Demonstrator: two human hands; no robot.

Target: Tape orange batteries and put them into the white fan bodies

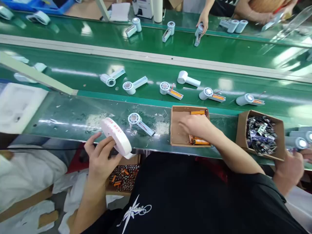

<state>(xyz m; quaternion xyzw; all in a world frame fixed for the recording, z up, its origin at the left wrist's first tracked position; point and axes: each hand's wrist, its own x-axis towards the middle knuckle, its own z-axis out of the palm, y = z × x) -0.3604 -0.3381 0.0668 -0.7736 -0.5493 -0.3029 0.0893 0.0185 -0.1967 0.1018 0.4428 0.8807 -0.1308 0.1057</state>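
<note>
The left hand has its fingers bent and a little spread; they hold the tape roll at its inner edge, above the front edge of the tabletop. The right hand is inside the left box with fingers curled; they are blurred, so I cannot tell how far open they are or whether they grip something. Orange pieces lie in this box, beside and below this hand. The right box contains many small metal parts. Under the tabletop, a low box contains small dark and orange parts.

One pale fan body lies on the tabletop, between the tape roll and the left box. Behind, more fan bodies lie on the green belt. Hands of other people are at the far side and at the right.
</note>
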